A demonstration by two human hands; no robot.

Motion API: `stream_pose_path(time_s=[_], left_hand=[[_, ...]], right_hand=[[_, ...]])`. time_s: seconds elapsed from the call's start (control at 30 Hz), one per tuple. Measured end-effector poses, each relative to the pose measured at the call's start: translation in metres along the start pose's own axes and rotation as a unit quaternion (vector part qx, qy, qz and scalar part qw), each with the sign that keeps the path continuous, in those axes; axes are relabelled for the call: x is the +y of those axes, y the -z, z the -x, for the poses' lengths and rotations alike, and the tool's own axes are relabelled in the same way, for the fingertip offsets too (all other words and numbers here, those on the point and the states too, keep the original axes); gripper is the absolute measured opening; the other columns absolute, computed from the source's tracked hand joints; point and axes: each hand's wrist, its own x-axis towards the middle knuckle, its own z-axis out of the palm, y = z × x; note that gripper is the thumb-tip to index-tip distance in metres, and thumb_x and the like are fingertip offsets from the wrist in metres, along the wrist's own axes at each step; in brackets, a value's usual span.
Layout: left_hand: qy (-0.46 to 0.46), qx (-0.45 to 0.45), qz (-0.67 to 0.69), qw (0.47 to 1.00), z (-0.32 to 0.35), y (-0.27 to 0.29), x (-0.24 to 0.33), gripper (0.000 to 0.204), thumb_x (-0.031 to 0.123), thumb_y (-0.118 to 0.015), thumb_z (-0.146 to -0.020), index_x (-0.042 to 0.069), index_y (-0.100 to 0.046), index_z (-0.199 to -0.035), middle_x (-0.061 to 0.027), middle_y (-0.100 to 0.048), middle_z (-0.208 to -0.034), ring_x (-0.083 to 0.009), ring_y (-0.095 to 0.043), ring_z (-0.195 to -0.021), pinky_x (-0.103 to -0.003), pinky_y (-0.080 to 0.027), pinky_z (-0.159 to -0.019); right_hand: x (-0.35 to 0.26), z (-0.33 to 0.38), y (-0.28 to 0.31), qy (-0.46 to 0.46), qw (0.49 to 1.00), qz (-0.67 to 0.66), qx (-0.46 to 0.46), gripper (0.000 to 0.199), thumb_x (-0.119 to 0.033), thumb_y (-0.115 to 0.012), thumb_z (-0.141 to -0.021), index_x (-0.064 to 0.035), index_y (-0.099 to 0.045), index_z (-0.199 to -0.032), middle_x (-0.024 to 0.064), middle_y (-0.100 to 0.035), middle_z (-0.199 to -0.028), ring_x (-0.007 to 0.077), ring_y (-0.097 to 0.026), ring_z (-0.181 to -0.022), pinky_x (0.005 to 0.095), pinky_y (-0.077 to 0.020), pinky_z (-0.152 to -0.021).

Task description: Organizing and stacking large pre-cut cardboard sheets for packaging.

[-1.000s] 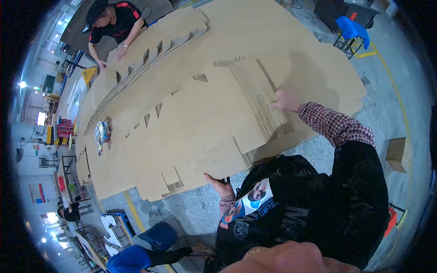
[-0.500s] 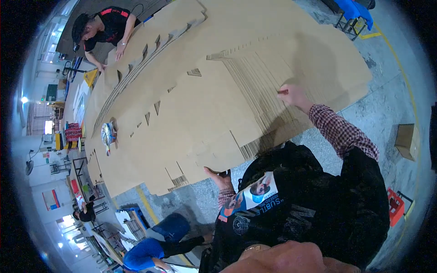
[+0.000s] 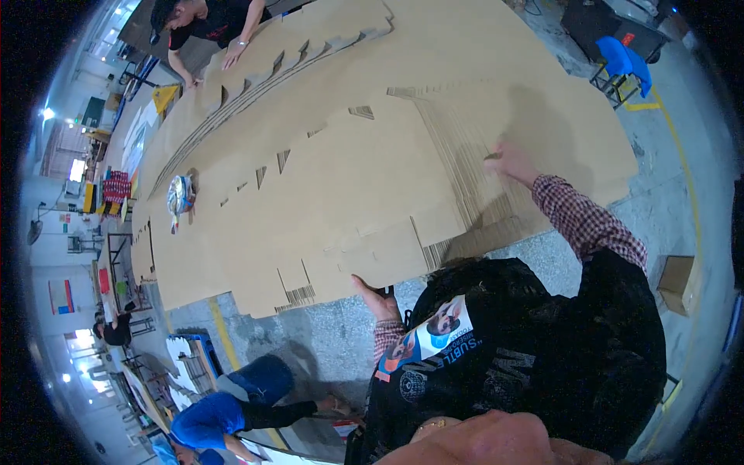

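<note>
A broad stack of brown die-cut cardboard sheets point(image 3: 333, 186) spreads in front of me, its layers stepped in fine lines under my right arm. Over those stepped edges, my right hand point(image 3: 514, 164) is closed in a pinch. A small dark piece point(image 3: 491, 157) shows at its fingertips, too small to name. My left hand point(image 3: 377, 301) is at the near edge of the stack, thumb up against the cardboard. Its other fingers are hidden, and a small black thing point(image 3: 390, 291) shows beside it.
A shiny wrapped roll point(image 3: 180, 198) rests on the cardboard at left. Across the stack, a co-worker point(image 3: 213, 31) has both hands on its far edge. Another person in blue point(image 3: 205, 418) bends low at lower left. An open carton point(image 3: 679, 284) and a blue-covered stool point(image 3: 624, 66) stand at right.
The view has shifted, so the stack and far co-worker sit differently. My right hand stays over the stepped edges, still pinched. My left hand keeps to the near edge.
</note>
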Motion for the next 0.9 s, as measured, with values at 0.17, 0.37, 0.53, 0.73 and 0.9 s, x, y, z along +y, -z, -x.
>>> stream_pose_path(time_s=[0.17, 0.37, 0.53, 0.73, 0.9], left_hand=[[-0.055, -0.013, 0.039, 0.998, -0.01, 0.004, -0.006, 0.062, 0.052, -0.042, -0.077, 0.012, -0.031, -0.123, -0.0057, -0.036, -0.122, -0.021, -0.036, -0.11, -0.035, -0.032, -0.086], [-0.032, 0.023, 0.045, 0.998, 0.009, -0.016, 0.002, 0.063, 0.052, -0.046, -0.075, 0.011, -0.033, -0.121, -0.0054, -0.038, -0.12, -0.0191, -0.038, -0.107, -0.033, -0.034, -0.086], [-0.015, 0.069, 0.026, 0.997, 0.004, -0.004, 0.0, 0.065, 0.055, -0.05, -0.071, 0.015, -0.033, -0.12, -0.005, -0.035, -0.122, -0.0207, -0.035, -0.109, -0.038, -0.031, -0.086], [0.023, 0.049, 0.016, 0.998, -0.002, 0.007, 0.002, 0.072, 0.06, -0.05, -0.066, 0.016, -0.032, -0.12, -0.005, -0.036, -0.121, -0.0223, -0.034, -0.109, -0.042, -0.027, -0.087], [0.065, 0.048, 0.013, 0.997, 0.002, 0.001, 0.009, 0.075, 0.063, -0.05, -0.064, 0.017, -0.031, -0.121, -0.0065, -0.034, -0.121, -0.0237, -0.03, -0.111, -0.044, -0.021, -0.091]], right_hand=[[-0.001, 0.002, -0.012, -0.062, 0.985, -0.161, -0.018, 0.027, -0.024, -0.068, -0.064, -0.0054, -0.051, -0.071, 0.0004, -0.045, -0.053, 0.0078, -0.044, -0.043, 0.0208, -0.0379, -0.039], [-0.03, -0.012, -0.006, -0.149, 0.98, -0.055, -0.124, 0.031, -0.029, -0.067, -0.065, -0.0024, -0.053, -0.072, 0.0013, -0.048, -0.054, 0.008, -0.044, -0.041, 0.0206, -0.0352, -0.034], [-0.044, -0.01, -0.013, -0.089, 0.987, 0.065, -0.119, 0.036, -0.032, -0.068, -0.063, -0.0004, -0.055, -0.075, 0.0027, -0.05, -0.056, 0.0097, -0.046, -0.042, 0.0219, -0.0367, -0.035], [-0.041, -0.008, -0.016, -0.039, 0.981, 0.184, -0.038, 0.046, -0.035, -0.069, -0.06, 0.0001, -0.056, -0.086, 0.0082, -0.057, -0.067, 0.0188, -0.054, -0.059, 0.0301, -0.0439, -0.051], [0.001, -0.017, -0.022, 0.045, 0.995, 0.086, 0.009, 0.055, -0.039, -0.068, -0.059, 0.0006, -0.053, -0.095, 0.0113, -0.057, -0.077, 0.0224, -0.055, -0.071, 0.0337, -0.0429, -0.067]])
